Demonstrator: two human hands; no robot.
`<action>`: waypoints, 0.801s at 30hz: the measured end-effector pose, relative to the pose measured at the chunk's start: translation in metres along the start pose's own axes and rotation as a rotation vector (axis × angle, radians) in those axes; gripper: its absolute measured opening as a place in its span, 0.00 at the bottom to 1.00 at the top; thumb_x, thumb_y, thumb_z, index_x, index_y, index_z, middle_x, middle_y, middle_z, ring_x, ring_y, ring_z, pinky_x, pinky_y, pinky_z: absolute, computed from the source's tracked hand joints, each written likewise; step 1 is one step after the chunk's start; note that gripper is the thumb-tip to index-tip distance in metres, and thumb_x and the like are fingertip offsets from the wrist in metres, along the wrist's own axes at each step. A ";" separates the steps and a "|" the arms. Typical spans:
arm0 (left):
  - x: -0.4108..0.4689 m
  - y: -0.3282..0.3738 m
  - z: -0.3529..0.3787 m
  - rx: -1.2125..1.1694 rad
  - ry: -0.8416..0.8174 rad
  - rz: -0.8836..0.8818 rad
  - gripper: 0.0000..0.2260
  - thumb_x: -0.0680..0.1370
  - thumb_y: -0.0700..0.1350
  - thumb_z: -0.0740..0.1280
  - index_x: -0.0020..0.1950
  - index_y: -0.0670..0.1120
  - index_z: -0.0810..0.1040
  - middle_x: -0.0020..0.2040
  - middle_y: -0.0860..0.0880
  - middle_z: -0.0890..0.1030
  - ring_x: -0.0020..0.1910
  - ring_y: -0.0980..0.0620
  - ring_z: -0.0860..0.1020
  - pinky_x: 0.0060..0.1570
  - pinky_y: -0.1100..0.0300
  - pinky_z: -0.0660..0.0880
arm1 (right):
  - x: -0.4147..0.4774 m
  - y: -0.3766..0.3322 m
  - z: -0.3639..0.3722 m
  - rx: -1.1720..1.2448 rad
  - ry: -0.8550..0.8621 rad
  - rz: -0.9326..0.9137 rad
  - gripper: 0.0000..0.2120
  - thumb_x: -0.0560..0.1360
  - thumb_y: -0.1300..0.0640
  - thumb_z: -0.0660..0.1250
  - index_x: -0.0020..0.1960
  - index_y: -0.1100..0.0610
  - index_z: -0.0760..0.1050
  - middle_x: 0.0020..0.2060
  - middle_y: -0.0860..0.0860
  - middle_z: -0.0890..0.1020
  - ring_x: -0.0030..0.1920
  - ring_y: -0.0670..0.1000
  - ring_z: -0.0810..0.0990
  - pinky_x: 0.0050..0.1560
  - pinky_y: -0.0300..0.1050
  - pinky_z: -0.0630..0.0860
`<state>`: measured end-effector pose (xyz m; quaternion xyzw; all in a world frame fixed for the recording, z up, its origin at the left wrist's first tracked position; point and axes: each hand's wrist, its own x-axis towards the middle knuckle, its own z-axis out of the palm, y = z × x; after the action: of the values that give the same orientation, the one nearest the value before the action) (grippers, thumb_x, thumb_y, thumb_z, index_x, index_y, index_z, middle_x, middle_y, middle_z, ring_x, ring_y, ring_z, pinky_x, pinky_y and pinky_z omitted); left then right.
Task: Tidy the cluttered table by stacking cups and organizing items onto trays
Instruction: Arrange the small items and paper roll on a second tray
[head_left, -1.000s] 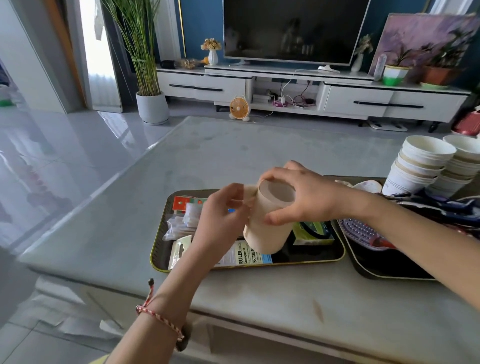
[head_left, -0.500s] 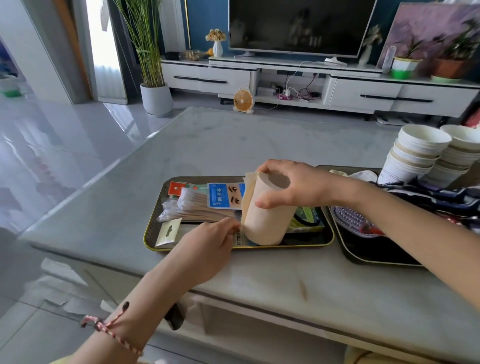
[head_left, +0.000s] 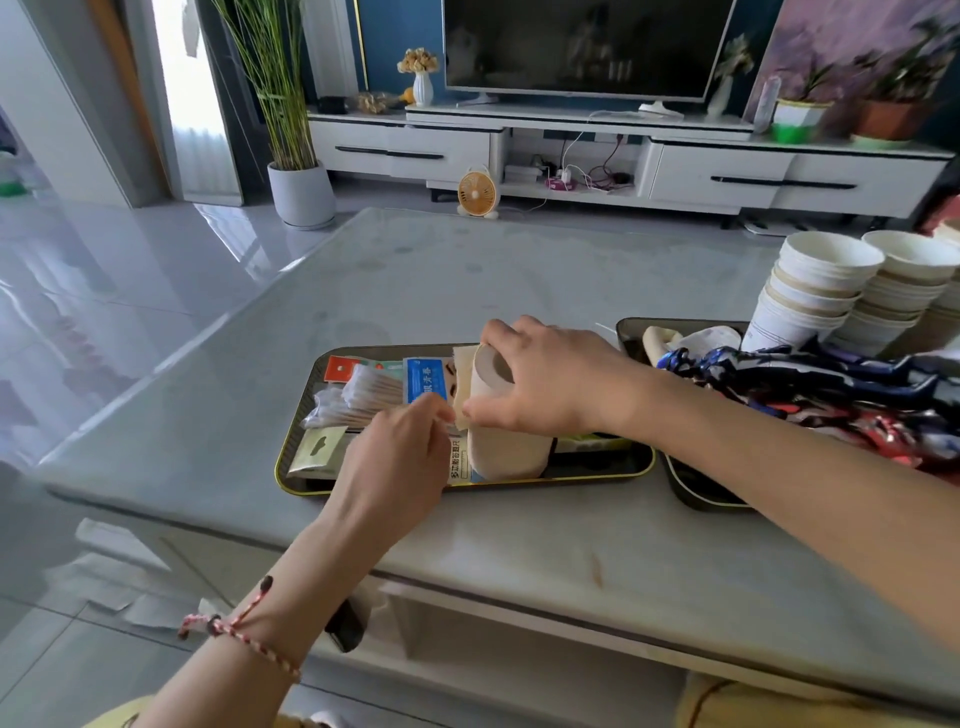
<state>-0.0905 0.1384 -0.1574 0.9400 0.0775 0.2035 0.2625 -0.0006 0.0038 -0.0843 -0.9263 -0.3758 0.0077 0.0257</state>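
- The right arm reaches in from the right, forearm bare, wrist nearly straight.
- The right hand (head_left: 550, 379) is palm down, fingers and thumb curled round the top of a paper roll (head_left: 501, 452).
- The left hand (head_left: 400, 452) shows its back, fingertips bunched at the roll's loose edge, just beside the right thumb; a pinch cannot be made out.
- A braided cord (head_left: 244, 634) circles the left wrist.

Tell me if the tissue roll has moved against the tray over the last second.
Yes. The tissue roll, held by the right hand, has dropped toward the near rim of the tray and now seems to rest there.
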 end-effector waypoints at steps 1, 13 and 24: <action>0.003 0.001 0.000 -0.064 0.033 -0.035 0.09 0.78 0.41 0.57 0.48 0.46 0.76 0.34 0.51 0.77 0.27 0.54 0.71 0.28 0.58 0.66 | -0.001 -0.001 0.000 0.015 -0.033 0.017 0.37 0.68 0.28 0.55 0.68 0.49 0.58 0.63 0.53 0.69 0.62 0.56 0.70 0.54 0.50 0.67; 0.051 0.011 -0.010 -0.316 0.222 -0.238 0.10 0.77 0.36 0.58 0.51 0.44 0.78 0.46 0.48 0.80 0.47 0.49 0.77 0.37 0.68 0.66 | 0.076 0.095 -0.010 0.600 0.282 0.454 0.11 0.75 0.64 0.60 0.52 0.69 0.76 0.47 0.61 0.81 0.44 0.52 0.74 0.42 0.43 0.70; 0.081 -0.006 -0.007 -0.328 0.134 -0.305 0.11 0.77 0.38 0.59 0.51 0.46 0.79 0.44 0.50 0.79 0.42 0.52 0.77 0.30 0.77 0.67 | 0.125 0.113 0.052 -0.145 0.017 0.624 0.10 0.72 0.67 0.61 0.51 0.58 0.74 0.53 0.57 0.79 0.55 0.58 0.77 0.49 0.45 0.67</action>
<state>-0.0202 0.1670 -0.1278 0.8465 0.2018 0.2331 0.4340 0.1659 0.0127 -0.1416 -0.9963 -0.0727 -0.0191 -0.0408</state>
